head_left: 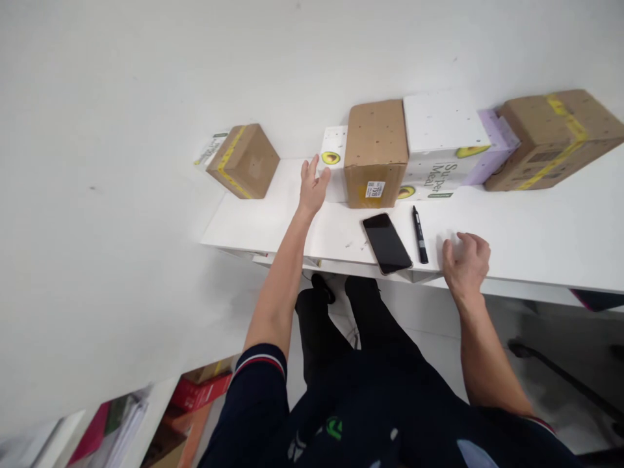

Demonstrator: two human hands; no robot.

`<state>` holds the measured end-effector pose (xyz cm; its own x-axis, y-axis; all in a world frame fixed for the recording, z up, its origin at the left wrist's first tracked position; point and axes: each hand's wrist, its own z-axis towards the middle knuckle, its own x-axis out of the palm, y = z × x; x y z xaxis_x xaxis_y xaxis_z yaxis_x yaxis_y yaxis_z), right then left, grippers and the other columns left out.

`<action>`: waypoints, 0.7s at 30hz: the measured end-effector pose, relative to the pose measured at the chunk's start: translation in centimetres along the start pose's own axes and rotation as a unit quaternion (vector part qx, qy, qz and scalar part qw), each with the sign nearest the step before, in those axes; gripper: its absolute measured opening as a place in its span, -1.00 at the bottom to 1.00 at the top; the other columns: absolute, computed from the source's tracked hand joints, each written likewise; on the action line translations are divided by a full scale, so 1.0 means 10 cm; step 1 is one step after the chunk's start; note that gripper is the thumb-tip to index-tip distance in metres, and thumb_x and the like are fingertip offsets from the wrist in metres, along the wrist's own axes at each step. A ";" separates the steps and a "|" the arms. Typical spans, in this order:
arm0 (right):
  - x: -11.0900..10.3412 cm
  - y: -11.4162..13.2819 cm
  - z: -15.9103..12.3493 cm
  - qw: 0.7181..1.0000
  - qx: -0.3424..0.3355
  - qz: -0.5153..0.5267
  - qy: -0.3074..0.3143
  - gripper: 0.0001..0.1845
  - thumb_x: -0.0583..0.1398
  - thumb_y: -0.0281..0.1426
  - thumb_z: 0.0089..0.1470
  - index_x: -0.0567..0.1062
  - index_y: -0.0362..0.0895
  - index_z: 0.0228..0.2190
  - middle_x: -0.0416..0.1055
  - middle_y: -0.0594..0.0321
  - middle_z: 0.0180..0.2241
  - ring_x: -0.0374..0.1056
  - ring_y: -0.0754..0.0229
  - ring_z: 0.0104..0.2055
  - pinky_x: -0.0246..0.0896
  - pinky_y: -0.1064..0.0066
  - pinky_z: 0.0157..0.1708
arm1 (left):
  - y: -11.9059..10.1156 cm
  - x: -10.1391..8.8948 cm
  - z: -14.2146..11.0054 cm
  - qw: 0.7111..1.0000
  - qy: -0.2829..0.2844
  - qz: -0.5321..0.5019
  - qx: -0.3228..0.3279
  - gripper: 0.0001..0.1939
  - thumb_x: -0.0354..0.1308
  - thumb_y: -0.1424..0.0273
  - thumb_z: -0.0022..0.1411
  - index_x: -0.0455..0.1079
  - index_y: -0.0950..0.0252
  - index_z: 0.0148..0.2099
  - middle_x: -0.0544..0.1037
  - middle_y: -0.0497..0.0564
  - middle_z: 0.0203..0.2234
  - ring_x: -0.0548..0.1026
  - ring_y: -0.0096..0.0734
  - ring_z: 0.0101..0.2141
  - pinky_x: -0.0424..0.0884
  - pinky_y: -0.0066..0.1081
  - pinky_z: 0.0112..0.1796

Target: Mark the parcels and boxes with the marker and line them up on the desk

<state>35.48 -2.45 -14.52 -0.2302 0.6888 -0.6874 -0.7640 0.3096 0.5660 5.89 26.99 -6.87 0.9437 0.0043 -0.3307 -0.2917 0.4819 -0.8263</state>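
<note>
My left hand reaches over the white shelf, fingers apart, at the left side of a small white box with an avocado print. Whether it touches that box I cannot tell. Right of the box stands a brown carton with a white label. My right hand rests near the shelf's front edge, fingers loosely bent and thumb apart, with nothing visible in it. Just left of it lies a black marker, and beyond that a black smartphone, screen up.
Against the wall stand a white "Super Meal" box, a lilac box and a yellow-taped carton. Another taped carton sits at the left end, a white box behind it. Lower left, open shelving holds a red box.
</note>
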 end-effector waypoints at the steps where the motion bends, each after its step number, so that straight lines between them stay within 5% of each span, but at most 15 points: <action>1: 0.00 0.01 -0.01 1.000 -0.003 -0.003 -0.006 -0.52 0.13 -0.13 0.19 0.51 -0.20 -0.02 0.41 -0.16 0.05 0.35 -0.12 0.13 0.31 -0.09 0.16 | 0.03 -0.05 0.02 1.000 -0.002 -0.003 -0.005 -0.23 0.16 -0.22 0.19 0.32 0.18 0.24 0.15 0.23 0.37 0.02 0.15 0.44 0.18 0.14 0.28; 5: -0.01 0.04 -0.04 0.999 -0.019 -0.007 -0.043 -0.52 0.10 -0.12 0.22 0.52 -0.21 -0.04 0.46 -0.19 -0.01 0.40 -0.15 0.10 0.38 -0.03 0.09 | 0.07 -0.61 0.14 0.987 -0.088 0.132 -0.030 -0.27 0.39 0.11 0.16 0.28 0.29 0.26 0.12 0.27 0.37 -0.01 0.03 0.44 -0.06 -0.02 0.41; 9: -0.03 0.07 -0.06 0.999 -0.017 -0.010 -0.039 -0.62 0.09 -0.14 0.26 0.51 -0.11 -0.07 0.49 -0.13 -0.04 0.43 -0.14 0.08 0.39 -0.04 0.08 | 0.09 -1.41 0.34 0.930 -0.230 0.263 -0.118 -0.07 0.44 0.39 0.11 0.05 0.42 0.39 0.01 0.32 0.39 -0.05 0.04 0.42 -0.18 0.08 0.41; 13: -0.03 0.09 -0.06 0.999 -0.011 -0.010 -0.033 -0.63 0.09 -0.14 0.25 0.50 -0.11 -0.09 0.49 -0.10 -0.09 0.43 -0.18 0.07 0.38 -0.14 0.08 | 0.22 -2.00 0.49 0.906 -0.207 0.264 -0.259 0.25 0.56 0.26 -0.03 -0.19 0.20 0.49 -0.37 0.22 0.47 -0.14 0.34 0.42 -0.15 0.24 0.37; 17: -0.01 0.09 -0.06 0.999 -0.004 -0.016 -0.038 -0.66 0.09 -0.14 0.25 0.52 -0.07 -0.14 0.51 -0.08 -0.14 0.44 -0.19 0.03 0.37 -0.16 0.07 | 0.51 -2.27 0.59 0.920 -0.117 0.250 -0.279 0.26 0.58 0.22 -0.07 -0.16 0.19 0.47 -0.27 0.16 0.47 -0.23 0.23 0.44 -0.23 0.27 0.38; 21: 0.00 0.09 -0.07 0.999 -0.006 -0.024 -0.045 -0.70 0.09 -0.15 0.24 0.52 -0.04 -0.21 0.52 -0.04 -0.18 0.45 -0.18 -0.02 0.39 -0.17 0.05 | 0.71 -2.17 0.61 0.938 -0.152 0.219 -0.223 0.05 0.54 0.42 -0.03 0.02 0.21 0.38 0.06 0.10 0.31 0.10 -0.10 0.29 0.11 0.03 0.35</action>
<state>34.40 -2.58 -14.36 -0.1388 0.7294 -0.6699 -0.7803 0.3360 0.5275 -15.69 35.63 -2.76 0.6999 0.3975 -0.5935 -0.6335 -0.0384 -0.7728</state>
